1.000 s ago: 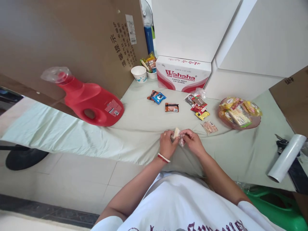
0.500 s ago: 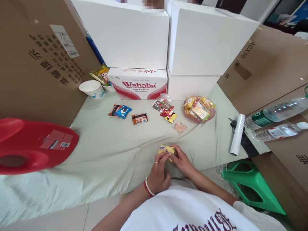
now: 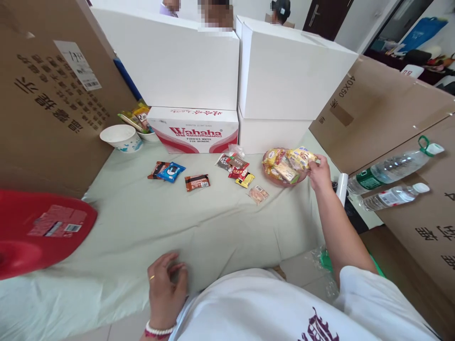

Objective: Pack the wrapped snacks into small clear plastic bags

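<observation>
My right hand pinches the edge of a yellow snack packet over the right side of a pinkish bowl. Other wrapped snacks fill that bowl. At the table's front edge my left hand rests with nothing in it, its fingers loosely curved and apart. Left of the bowl lie a clear packet of pinkish food, a small yellow packet and red and dark sachets. Farther left are a brown packet and a blue packet overlapping another brown one.
White boxes and a Wahaba carton line the back. A paper bowl stands at the back left, a red plastic container at the left edge. Two bottles and a white roll lie at right.
My right hand has carried the yellow packet from the front of the table to the bowl. My left hand has let go and moved left to the edge. The view has shifted.
</observation>
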Available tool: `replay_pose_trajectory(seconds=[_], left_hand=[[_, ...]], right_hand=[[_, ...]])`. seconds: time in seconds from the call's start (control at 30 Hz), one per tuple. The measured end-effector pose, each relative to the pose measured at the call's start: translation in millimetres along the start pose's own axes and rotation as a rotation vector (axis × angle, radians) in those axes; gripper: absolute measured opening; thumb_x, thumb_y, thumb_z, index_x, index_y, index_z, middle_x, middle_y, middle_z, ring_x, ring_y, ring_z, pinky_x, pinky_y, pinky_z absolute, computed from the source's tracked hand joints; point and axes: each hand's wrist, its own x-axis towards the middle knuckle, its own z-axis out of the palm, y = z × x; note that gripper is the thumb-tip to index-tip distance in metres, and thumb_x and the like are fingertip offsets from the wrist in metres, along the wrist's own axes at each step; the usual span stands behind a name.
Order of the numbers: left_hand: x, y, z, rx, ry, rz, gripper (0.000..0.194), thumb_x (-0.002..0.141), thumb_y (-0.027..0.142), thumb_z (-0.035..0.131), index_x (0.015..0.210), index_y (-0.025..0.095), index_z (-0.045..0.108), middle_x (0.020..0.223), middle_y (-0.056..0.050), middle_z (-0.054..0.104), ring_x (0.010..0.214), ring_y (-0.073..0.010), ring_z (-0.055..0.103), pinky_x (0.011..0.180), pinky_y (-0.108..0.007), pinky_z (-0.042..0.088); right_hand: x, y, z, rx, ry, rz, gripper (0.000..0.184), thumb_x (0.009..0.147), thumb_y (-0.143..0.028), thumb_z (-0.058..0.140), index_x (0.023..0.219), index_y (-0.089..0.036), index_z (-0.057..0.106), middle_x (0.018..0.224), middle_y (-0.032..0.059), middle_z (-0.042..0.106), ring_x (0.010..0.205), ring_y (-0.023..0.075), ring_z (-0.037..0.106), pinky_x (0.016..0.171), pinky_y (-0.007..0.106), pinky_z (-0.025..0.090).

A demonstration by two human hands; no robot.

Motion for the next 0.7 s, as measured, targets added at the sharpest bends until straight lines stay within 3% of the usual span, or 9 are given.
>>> replay_pose_trajectory(seconds=[0.07, 0.17, 0.33, 0.43, 0.5, 0.6, 0.7], left_hand=[[-4.1, -8.2, -6.3, 0.08, 0.023, -0.035, 0.03, 0.087, 0.035, 0.058, 0.114, 0.021, 0.058, 0.12, -0.011, 0.052, 0.099, -0.0248, 0.063, 0.077, -0.045, 0.066], [-7.9, -9.6, -7.3, 0.144, 0.064, -0.051, 0.028, 0.089, 0.039, 0.057, 0.109, 0.02, 0.06, 0.121, -0.013, 0.052, 0.108, -0.0285, 0.06, 0.08, -0.047, 0.063], [-8.0, -11.0, -2.7, 0.18, 0.13, 0.018, 0.02, 0.09, 0.032, 0.057, 0.104, 0.02, 0.063, 0.116, -0.012, 0.059, 0.1, -0.0247, 0.064, 0.079, -0.04, 0.06], [-5.7, -17.5, -2.0, 0.207, 0.052, 0.14, 0.013, 0.092, 0.022, 0.052, 0.097, 0.023, 0.064, 0.1, -0.006, 0.068, 0.089, -0.0204, 0.068, 0.077, -0.033, 0.057], [-4.4, -21.0, -1.3, 0.23, -0.007, 0.183, 0.016, 0.093, 0.019, 0.049, 0.093, 0.024, 0.064, 0.094, -0.003, 0.07, 0.084, -0.0182, 0.07, 0.072, -0.029, 0.055], [-3.9, -21.1, 0.6, 0.287, 0.008, 0.179, 0.017, 0.092, 0.019, 0.049, 0.091, 0.024, 0.065, 0.094, -0.002, 0.072, 0.08, -0.0172, 0.071, 0.069, -0.027, 0.053], [-4.6, -16.6, 2.7, 0.319, 0.031, 0.192, 0.017, 0.092, 0.017, 0.049, 0.091, 0.023, 0.065, 0.093, -0.002, 0.072, 0.077, -0.0168, 0.071, 0.068, -0.026, 0.053]], right_hand=[[20.3, -0.6, 10.9, -0.142, -0.06, 0.052, 0.051, 0.098, -0.049, 0.04, 0.135, -0.015, 0.051, 0.105, 0.0123, 0.068, 0.09, 0.0231, 0.063, 0.076, 0.035, 0.053], [24.0, -0.6, 24.0, -0.227, -0.091, 0.081, 0.045, 0.096, -0.045, 0.046, 0.129, -0.016, 0.059, 0.108, 0.0146, 0.066, 0.098, 0.0264, 0.059, 0.088, 0.04, 0.051], [16.5, 6.9, 16.6, -0.504, -0.06, 0.065, 0.049, 0.093, -0.04, 0.048, 0.133, -0.015, 0.062, 0.126, 0.0209, 0.054, 0.116, 0.0343, 0.05, 0.101, 0.051, 0.042], [19.1, -7.0, 9.3, -0.51, 0.114, -0.142, 0.051, 0.088, -0.037, 0.053, 0.131, -0.012, 0.061, 0.129, 0.0217, 0.051, 0.119, 0.0362, 0.047, 0.103, 0.053, 0.04], [22.1, -31.0, 16.0, -0.444, 0.132, -0.339, 0.041, 0.091, -0.034, 0.05, 0.124, -0.014, 0.065, 0.122, 0.0181, 0.057, 0.111, 0.0321, 0.053, 0.101, 0.048, 0.043], [25.1, -80.7, 55.0, -0.395, -0.157, -0.524, 0.03, 0.094, -0.028, 0.046, 0.111, -0.018, 0.069, 0.11, 0.0127, 0.066, 0.096, 0.0252, 0.061, 0.092, 0.038, 0.047], [27.0, -126.3, 119.9, -0.549, -0.383, -0.508, 0.033, 0.096, -0.029, 0.048, 0.119, -0.019, 0.069, 0.11, 0.0139, 0.071, 0.099, 0.0272, 0.065, 0.088, 0.037, 0.047]])
